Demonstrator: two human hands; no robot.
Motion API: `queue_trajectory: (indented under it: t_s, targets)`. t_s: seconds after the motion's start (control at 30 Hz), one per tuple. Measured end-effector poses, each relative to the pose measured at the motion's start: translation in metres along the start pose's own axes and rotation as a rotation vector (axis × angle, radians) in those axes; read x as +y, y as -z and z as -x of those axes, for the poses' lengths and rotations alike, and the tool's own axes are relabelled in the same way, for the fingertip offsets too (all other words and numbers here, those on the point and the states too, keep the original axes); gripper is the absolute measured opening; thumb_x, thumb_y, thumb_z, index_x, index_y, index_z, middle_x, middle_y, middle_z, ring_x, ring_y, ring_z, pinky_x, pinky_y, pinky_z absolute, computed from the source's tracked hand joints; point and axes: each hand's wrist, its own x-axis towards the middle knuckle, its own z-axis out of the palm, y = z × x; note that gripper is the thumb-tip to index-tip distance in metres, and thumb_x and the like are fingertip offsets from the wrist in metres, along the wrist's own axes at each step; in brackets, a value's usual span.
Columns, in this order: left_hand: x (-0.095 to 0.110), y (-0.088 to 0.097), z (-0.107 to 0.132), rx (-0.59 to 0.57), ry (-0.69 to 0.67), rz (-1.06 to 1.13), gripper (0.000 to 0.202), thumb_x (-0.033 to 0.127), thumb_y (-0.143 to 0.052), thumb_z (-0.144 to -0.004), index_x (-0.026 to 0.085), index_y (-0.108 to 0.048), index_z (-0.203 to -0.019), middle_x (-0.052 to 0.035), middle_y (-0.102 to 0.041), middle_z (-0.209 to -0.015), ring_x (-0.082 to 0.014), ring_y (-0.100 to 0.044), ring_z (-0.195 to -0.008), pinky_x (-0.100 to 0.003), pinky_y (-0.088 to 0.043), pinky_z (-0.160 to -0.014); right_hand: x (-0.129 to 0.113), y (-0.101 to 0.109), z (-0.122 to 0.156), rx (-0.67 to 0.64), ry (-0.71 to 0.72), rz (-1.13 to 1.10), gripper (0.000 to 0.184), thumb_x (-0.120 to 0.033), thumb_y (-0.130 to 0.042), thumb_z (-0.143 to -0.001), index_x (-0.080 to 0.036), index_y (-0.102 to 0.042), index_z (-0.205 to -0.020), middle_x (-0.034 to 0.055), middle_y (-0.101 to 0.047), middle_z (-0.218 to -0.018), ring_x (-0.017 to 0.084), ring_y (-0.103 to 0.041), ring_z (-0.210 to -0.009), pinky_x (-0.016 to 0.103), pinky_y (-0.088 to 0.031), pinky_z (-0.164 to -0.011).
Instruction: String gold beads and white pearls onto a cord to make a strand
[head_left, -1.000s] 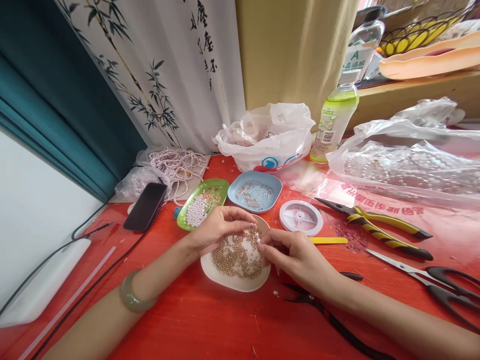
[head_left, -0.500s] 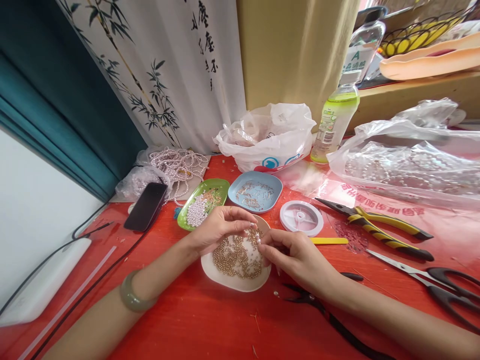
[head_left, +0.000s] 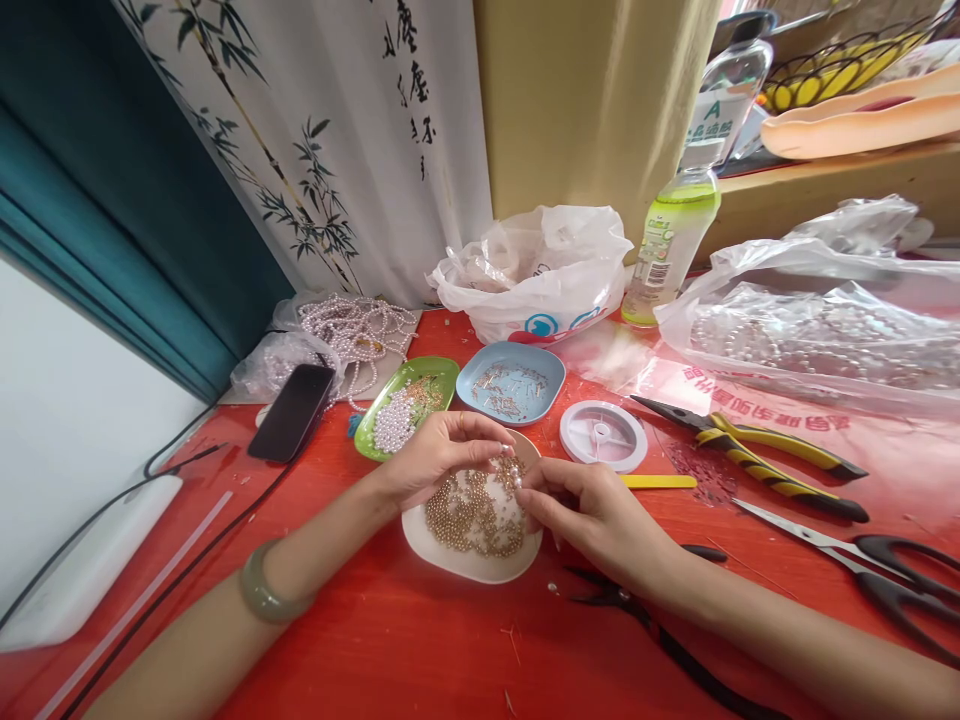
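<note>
- I see the left hand point(head_left: 435, 455) with its fingers pinched shut on a small pale bead point(head_left: 502, 452), right above the white dish point(head_left: 480, 572) of gold beads point(head_left: 472, 515); a dropped bead would likely land back inside.
- The right hand point(head_left: 592, 510) meets it fingertip to fingertip, fingers closed; on what, I cannot tell.
- The green dish point(head_left: 409, 400), blue dish point(head_left: 510, 385) and spool point(head_left: 602, 435) sit just behind on the bench point(head_left: 420, 640), within easy reach.

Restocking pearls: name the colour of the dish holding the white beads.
Green dish, head view.
</note>
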Motion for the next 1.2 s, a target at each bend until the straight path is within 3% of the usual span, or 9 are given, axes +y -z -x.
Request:
queue_trajectory:
  t_s: [0.87,1.2]
  targets:
    - [-0.0001,0.0004,0.0019,-0.051,-0.086,-0.154,0.007,0.019,-0.066,-0.068,0.014,-0.065,-0.072,-0.0014,-0.063,-0.07,-0.0085,-0.054,-0.063,-0.021,-0.043,-0.061,0.0,-0.0006,0.0002,0.001,-0.007,-0.07,0.016,-0.021,-0.045,-0.08,-0.015,-0.054,-0.067,0.001,-0.058,-0.06,0.011,-0.051,-0.054,0.022,-0.039,-0.051]
    - [0.0042,-0.0015,0.0026,-0.084,-0.112,-0.184,0.008,0.021,-0.065,-0.068,0.014,-0.064,-0.068,-0.0006,-0.058,-0.068,-0.0077,-0.05,-0.06,-0.021,-0.039,-0.058,-0.0052,0.0031,0.0018,0.026,0.039,-0.083,0.025,-0.027,-0.042,-0.084,-0.015,-0.055,-0.065,0.0,-0.054,-0.059,0.01,-0.048,-0.054,0.021,-0.038,-0.049]
